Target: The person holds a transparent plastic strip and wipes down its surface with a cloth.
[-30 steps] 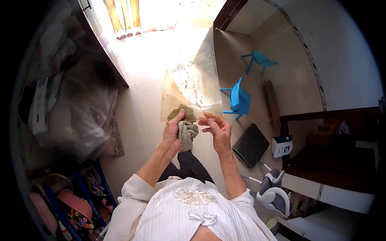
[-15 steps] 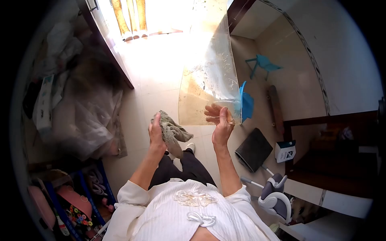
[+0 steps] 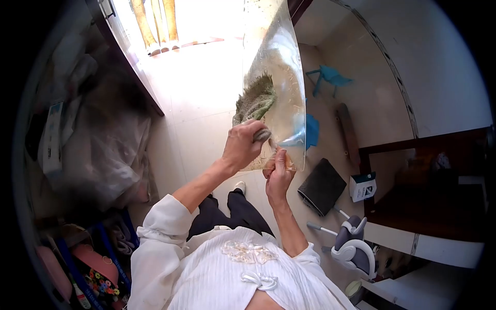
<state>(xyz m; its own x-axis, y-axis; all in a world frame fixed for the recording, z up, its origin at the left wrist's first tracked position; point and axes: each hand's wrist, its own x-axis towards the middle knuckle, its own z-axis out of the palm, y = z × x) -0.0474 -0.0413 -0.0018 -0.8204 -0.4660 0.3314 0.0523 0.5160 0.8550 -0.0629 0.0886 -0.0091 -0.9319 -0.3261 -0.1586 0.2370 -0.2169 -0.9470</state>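
Observation:
A long, clear, flexible plastic sheet (image 3: 287, 98) with dirty specks hangs in front of me, its far end running up toward the bright doorway. My right hand (image 3: 280, 178) grips its near edge, thumb on top and fingers behind. A grey-green cloth (image 3: 256, 101) lies against the sheet's surface, bunched in my left hand (image 3: 244, 143). The left fingers are closed round the cloth's lower part, close to the right hand.
A blue stool (image 3: 330, 76), a skateboard (image 3: 347, 132), a dark folded mat (image 3: 322, 187) and a white box (image 3: 362, 187) are to the right. Plastic-covered goods (image 3: 113, 150) stand left. Wooden legs (image 3: 157, 23) show by the doorway.
My left hand has moved right and up, bringing the cloth from beside the sheet onto it. My right hand still holds the sheet, slightly lower and further left.

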